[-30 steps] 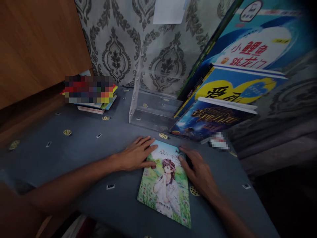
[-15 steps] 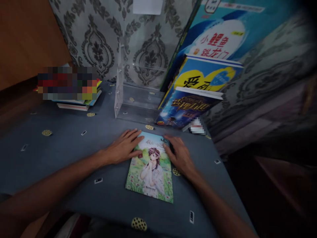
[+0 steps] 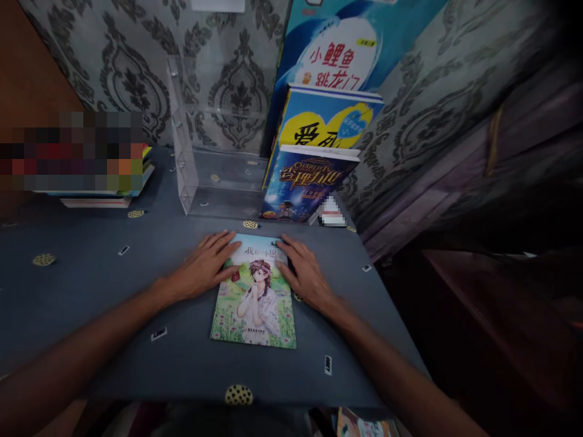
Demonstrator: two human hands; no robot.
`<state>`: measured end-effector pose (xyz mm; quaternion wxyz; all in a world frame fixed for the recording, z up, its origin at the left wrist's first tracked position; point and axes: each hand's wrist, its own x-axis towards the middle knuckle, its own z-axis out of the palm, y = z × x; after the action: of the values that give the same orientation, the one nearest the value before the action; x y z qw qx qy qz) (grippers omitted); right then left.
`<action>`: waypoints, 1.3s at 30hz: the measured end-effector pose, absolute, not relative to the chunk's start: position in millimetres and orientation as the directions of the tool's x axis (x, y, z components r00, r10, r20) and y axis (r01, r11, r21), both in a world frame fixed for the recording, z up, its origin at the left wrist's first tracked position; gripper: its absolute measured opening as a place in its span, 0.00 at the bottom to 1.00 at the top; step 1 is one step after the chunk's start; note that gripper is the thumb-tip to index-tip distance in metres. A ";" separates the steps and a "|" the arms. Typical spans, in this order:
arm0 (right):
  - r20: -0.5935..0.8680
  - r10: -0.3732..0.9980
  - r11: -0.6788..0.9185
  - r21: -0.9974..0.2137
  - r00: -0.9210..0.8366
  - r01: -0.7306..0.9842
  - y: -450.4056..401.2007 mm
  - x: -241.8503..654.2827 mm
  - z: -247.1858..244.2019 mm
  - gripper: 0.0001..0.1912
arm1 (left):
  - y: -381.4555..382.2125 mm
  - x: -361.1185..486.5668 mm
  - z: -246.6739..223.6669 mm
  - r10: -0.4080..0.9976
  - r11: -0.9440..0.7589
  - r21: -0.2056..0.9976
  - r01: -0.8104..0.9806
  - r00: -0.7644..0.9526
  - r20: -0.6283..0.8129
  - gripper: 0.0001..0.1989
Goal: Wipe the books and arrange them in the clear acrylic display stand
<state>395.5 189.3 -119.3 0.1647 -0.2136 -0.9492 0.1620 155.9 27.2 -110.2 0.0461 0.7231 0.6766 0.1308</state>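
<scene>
A thin book (image 3: 255, 303) with an illustrated cover of a figure in a flowery green field lies flat on the table. My left hand (image 3: 207, 267) rests along its upper left edge, fingers stretched out and the thumb on the cover. Over the upper right edge lies my right hand (image 3: 306, 273), its fingertips and thumb touching the cover. Neither hand is closed around the book.
Behind the book stands a clear acrylic rack (image 3: 184, 176). Its right side holds a dark blue book (image 3: 310, 182), a blue-and-yellow book (image 3: 337, 115) and a large teal book (image 3: 364, 30). A book stack (image 3: 98, 200) lies on the left of the patterned tablecloth (image 3: 113, 328).
The view has swung to the right, so the table and rack appear further left. Both hands stay at the upper edges of the book, with little change in their pose.
</scene>
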 end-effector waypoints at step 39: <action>0.039 0.364 0.832 -0.463 -0.931 0.306 133.3 450.7 -94.7 0.44 | 25.1 163.2 -114.0 0.976 -0.005 0.217 0.976 -0.042 0.214 0.33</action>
<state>450.7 133.3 -94.7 0.0630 -0.1754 -0.9550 0.2308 163.2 25.1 -114.0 -0.0004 0.6920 0.7053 0.1539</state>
